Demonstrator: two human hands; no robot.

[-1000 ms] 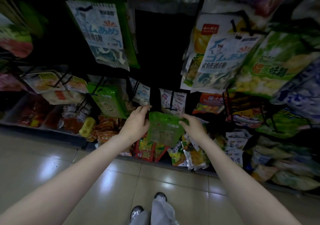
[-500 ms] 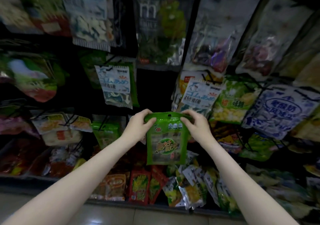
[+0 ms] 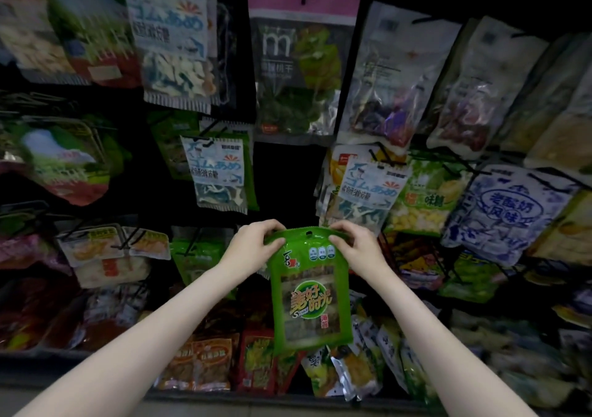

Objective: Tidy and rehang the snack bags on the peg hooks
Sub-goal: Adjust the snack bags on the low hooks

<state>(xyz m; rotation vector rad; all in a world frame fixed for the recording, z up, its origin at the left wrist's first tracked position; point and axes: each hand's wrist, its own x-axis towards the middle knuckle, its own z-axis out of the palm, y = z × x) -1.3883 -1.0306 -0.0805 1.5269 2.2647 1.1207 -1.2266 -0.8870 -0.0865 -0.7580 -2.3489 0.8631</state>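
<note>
Against dark pegboard, both hands (image 3: pixel 253 246) (image 3: pixel 355 246) now grip the raised green bag (image 3: pixel 309 291) higher.

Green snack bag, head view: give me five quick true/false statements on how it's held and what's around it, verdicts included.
1. Both hands hold the green snack bag by its top edge. True: the left hand and the right hand each pinch an upper corner.
2. The bag is already hanging on a peg hook. False: it is held in front of the display, with no hook through its hang hole.
3. The hang hole sits between the two hands. True.
4. The bag hangs upside down. False: it is upright, the printed logo reading right way up.
5. The pink-topped bag hangs below the green bag. False: it hangs above it.
</note>
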